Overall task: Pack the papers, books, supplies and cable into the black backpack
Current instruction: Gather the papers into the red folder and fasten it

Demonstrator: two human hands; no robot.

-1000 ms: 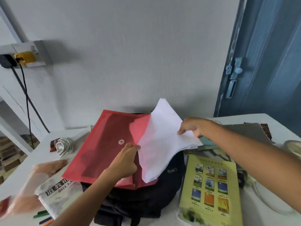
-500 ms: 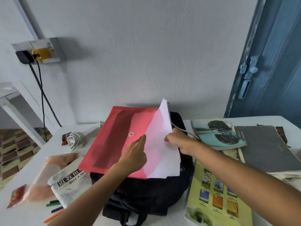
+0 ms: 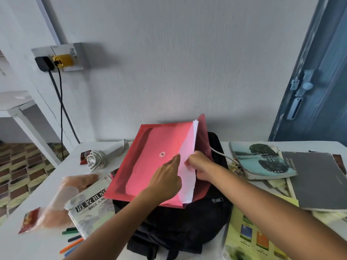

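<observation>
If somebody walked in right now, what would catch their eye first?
The red envelope folder at centre, lying on the black backpack, with white papers partly inside it. The left hand rests flat on the folder while the right hand grips the papers. To the right, books are piled on the white table.

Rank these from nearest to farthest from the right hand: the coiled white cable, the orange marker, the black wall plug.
1. Coiled white cable, on the table left of the right hand.
2. Orange marker, at the table's near-left edge.
3. Black wall plug, high on the wall, far left.
</observation>
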